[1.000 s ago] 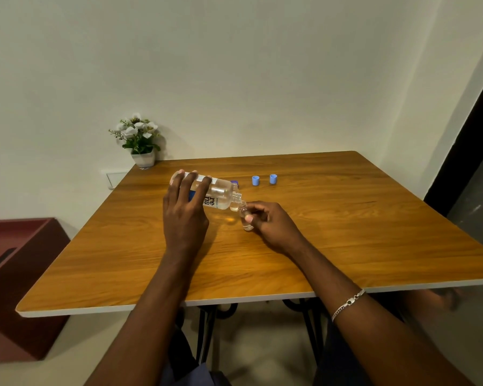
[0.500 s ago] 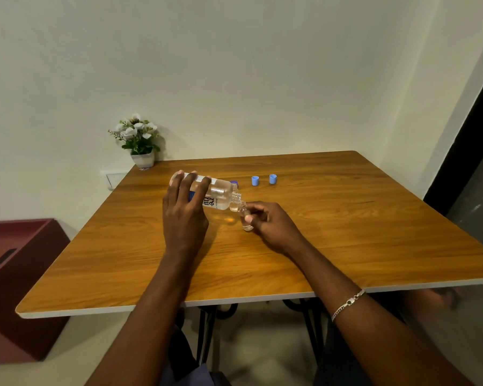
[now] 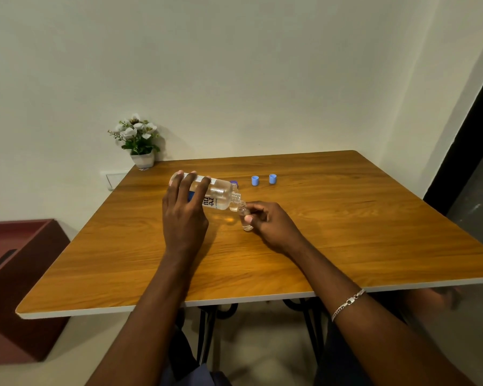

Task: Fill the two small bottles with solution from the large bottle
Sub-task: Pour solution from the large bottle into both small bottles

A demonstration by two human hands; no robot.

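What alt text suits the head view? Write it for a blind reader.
A left hand tips a large clear bottle, its open neck at the mouth of a small bottle that the right hand holds on a wooden table. Two blue caps stand farther back, and potted flowers sit by the far left corner.

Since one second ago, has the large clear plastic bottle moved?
No. The large clear plastic bottle, tilted in the left hand, keeps its place against the two blue caps; its mouth stays at the small clear bottle in the right hand.
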